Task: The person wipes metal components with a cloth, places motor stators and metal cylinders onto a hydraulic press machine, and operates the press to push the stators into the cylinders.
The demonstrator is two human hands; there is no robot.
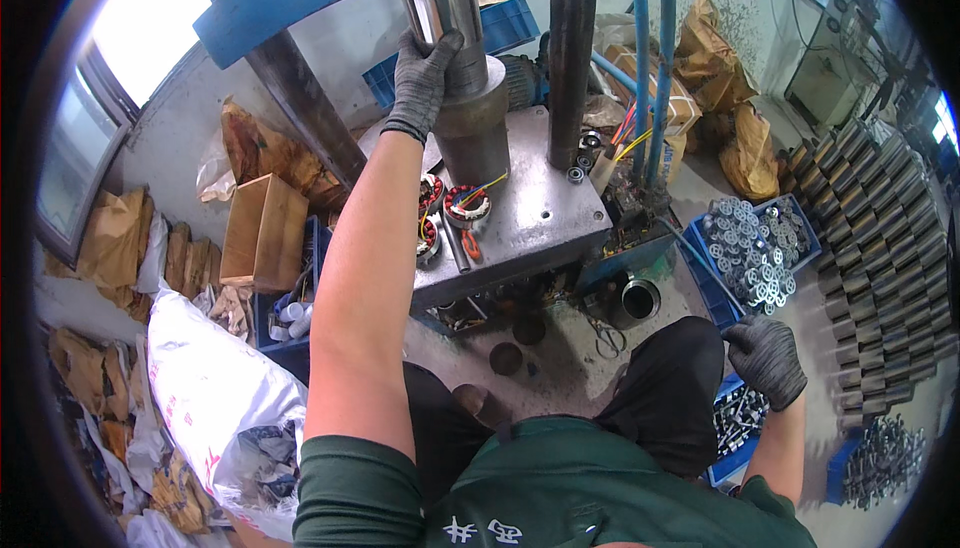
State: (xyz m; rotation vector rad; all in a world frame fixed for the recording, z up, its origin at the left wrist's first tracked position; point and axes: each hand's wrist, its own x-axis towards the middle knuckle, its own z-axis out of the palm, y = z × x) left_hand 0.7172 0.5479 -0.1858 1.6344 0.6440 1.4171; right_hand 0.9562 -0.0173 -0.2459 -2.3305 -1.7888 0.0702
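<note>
Nearest first: wearer in a dark green shirt (540, 478) and black trousers (665, 388), at 6 o'clock.

Right hand (768, 360), grey-gloved, 4 o'clock: fingers narrowly curled at the near end of a slim blue lever (705, 273); whether they close on it, cannot tell. Just below, blue bin of small metal parts (738, 423).

Left hand (420, 88), grey-gloved, between 11 and 12 o'clock, arm outstretched: fingers moderately parted, holding a polished steel cylinder (455, 13), thumb toward its front. Cylinder upright, slightly tilted in view, its lower end at a wide, tapering metal collar (475, 133).

Surface: thick grey steel plate (545, 203), carrying the collar; at its left part, wound rings (465, 206) with red coils, and beside them an orange-handled tool (471, 245); bearings (575, 175) near the dark column (573, 58) at 1 o'clock.

Room: white sack (220, 378), 8 o'clock; open wooden box (265, 233), 9 o'clock; blue bin of metal discs (755, 238), 3 o'clock, with stacked metal tubes (880, 268) beyond. Farther: blue crate (510, 23), 12 o'clock; brown paper sacks (710, 43), between 1 and 2 o'clock; grey cabinet (835, 63), 2 o'clock; bright window (150, 18), 10 o'clock.
</note>
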